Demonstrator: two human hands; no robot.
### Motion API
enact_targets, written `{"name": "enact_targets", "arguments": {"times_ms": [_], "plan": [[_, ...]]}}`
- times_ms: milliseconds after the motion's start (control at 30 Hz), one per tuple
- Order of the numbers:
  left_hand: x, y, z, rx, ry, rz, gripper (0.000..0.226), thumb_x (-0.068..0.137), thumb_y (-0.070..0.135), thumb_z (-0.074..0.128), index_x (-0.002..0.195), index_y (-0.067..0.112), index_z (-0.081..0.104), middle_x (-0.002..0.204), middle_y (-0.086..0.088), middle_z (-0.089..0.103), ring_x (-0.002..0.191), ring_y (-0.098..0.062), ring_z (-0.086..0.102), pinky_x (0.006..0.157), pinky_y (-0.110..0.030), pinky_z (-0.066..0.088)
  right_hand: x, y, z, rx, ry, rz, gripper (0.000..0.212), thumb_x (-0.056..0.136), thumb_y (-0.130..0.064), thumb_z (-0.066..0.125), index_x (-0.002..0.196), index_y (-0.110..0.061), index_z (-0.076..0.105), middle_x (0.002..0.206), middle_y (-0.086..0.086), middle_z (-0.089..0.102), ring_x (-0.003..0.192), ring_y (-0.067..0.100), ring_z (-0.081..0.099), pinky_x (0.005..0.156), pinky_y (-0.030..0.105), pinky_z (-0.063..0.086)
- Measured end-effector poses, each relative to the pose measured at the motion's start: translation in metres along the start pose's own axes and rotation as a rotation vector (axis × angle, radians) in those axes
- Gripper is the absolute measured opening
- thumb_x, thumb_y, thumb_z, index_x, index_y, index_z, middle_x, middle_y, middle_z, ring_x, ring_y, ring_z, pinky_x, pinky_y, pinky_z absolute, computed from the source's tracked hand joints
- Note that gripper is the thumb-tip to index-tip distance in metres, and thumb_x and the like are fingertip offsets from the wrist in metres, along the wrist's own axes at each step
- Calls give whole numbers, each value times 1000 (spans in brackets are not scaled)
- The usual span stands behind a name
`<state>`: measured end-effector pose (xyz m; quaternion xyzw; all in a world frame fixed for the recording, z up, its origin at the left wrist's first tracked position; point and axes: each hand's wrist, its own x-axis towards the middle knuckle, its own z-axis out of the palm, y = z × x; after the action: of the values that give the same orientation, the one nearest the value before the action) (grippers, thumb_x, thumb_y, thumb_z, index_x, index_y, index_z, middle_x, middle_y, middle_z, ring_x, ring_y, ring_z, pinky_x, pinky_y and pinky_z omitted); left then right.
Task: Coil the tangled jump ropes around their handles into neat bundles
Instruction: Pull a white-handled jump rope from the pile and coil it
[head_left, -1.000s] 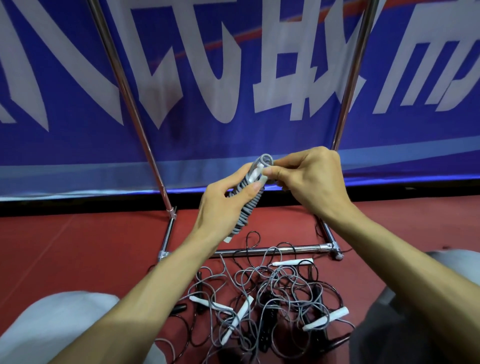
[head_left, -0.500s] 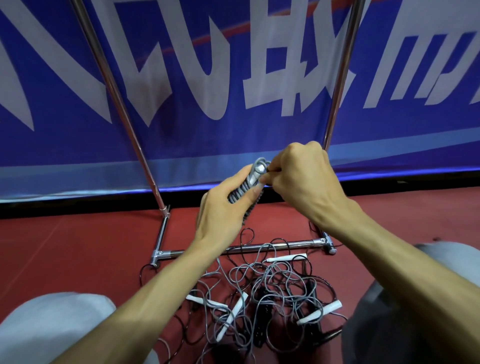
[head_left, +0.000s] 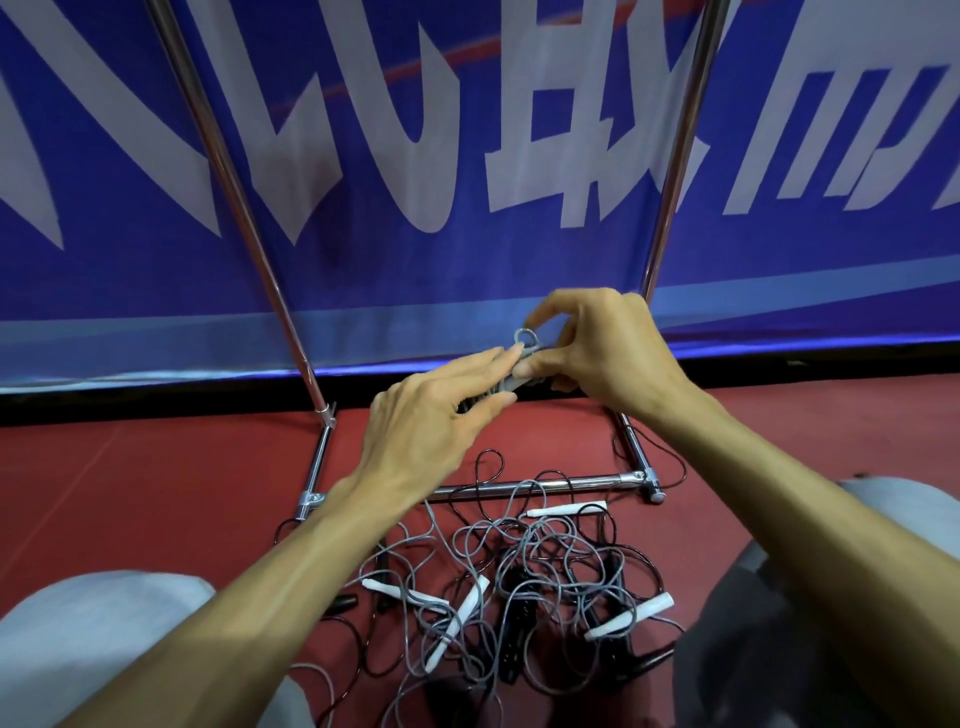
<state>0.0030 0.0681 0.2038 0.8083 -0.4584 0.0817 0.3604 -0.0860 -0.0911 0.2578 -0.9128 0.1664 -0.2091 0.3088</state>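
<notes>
Ropes (head_left: 519, 571) lie closest to me, a grey and black tangle on the red floor (head_left: 156, 493) between my knees (head_left: 104, 649), with white handles (head_left: 631, 616) poking out. None of those are wound up yet. Just past them is the metal bar (head_left: 545, 487).

Above it are my hands. My left hand (head_left: 426, 431) was wrapped round the bundle (head_left: 511, 384) a moment ago. Now its fingers (head_left: 483, 364) are straight and a bit spread, only touching the bundle's side. My right hand (head_left: 608, 353) has taken over. It pinches the top end of the bundle, just under a little loop (head_left: 525, 340) of rope that sticks up.

I think the winding is done and I am tucking the end in, so this one is nearly finished. If my pinch slips, the coil could spring loose.

Behind it all hangs the blue banner (head_left: 415, 208).
</notes>
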Motion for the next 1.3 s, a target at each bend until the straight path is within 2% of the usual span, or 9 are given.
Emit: {"name": "enact_targets", "arguments": {"times_ms": [167, 367, 467, 567, 667, 767, 867, 1067, 1300], "plan": [[4, -5, -7, -52, 8, -32, 42, 82, 46, 69, 122, 50, 60, 126, 25, 60, 121, 2, 54, 90, -34, 54, 5, 4, 1, 156, -135, 28, 32, 70, -19, 84, 86, -14, 57, 60, -2, 62, 48, 11, 64, 51, 25, 52], [6, -5, -9, 25, -36, -53, 38, 81, 37, 74, 115, 50, 65, 120, 28, 63, 114, 1, 59, 84, -34, 54, 4, 10, -3, 333, -413, 44, 20, 82, -24, 73, 77, -13, 57, 75, 6, 54, 60, 9, 42, 57, 16, 34], [8, -9, -7, -62, -32, -131, 37, 76, 42, 77, 110, 51, 66, 113, 25, 67, 105, -3, 65, 84, -35, 54, 6, 9, -5, 412, -315, 48, 19, 90, -20, 64, 75, -11, 55, 71, 2, 53, 52, 1, 41, 52, 8, 32], [14, -11, -6, -260, 19, -243, 38, 70, 47, 79, 105, 51, 67, 89, 20, 74, 76, -4, 68, 78, -35, 57, 14, 11, -4, 821, -149, 163, 27, 94, -6, 53, 68, -12, 48, 62, -5, 43, 50, 5, 33, 49, 15, 27], [18, -7, -5, -390, 54, -316, 34, 74, 31, 82, 107, 32, 74, 88, 15, 75, 76, 1, 66, 81, -25, 54, 20, 12, 4, 1198, -17, 322, 33, 97, -11, 51, 65, -15, 42, 50, -9, 38, 45, 6, 31, 46, 18, 29], [15, -7, -5, -572, 12, -424, 28, 76, 24, 81, 103, 29, 77, 84, 6, 76, 61, -11, 66, 69, -32, 57, 22, 13, 14, 1031, 8, 315, 32, 98, -19, 52, 67, -17, 40, 50, -5, 34, 44, 11, 25, 43, 23, 23], [12, -14, -6, -568, 11, -404, 23, 78, 24, 79, 100, 30, 74, 89, 8, 75, 71, -13, 68, 76, -38, 58, 20, 11, 19, 852, 5, 297, 32, 95, -21, 53, 68, -19, 38, 53, 1, 28, 44, 15, 23, 45, 24, 18], [13, -15, -10, -251, -142, -294, 42, 91, 36, 63, 130, 44, 50, 94, 13, 67, 82, -16, 61, 80, -32, 48, 20, 2, 18, 542, 77, 90, 8, 88, -7, 51, 85, -14, 53, 62, 4, 64, 58, 23, 60, 58, 35, 49], [28, -11, -36, -505, -154, -323, 27, 92, 29, 63, 118, 36, 59, 108, 6, 69, 94, -14, 65, 87, -34, 50, 30, -27, 5, 494, 97, -137, 16, 97, -4, 46, 101, -19, 46, 75, 0, 62, 73, 27, 65, 70, 31, 54]]}}
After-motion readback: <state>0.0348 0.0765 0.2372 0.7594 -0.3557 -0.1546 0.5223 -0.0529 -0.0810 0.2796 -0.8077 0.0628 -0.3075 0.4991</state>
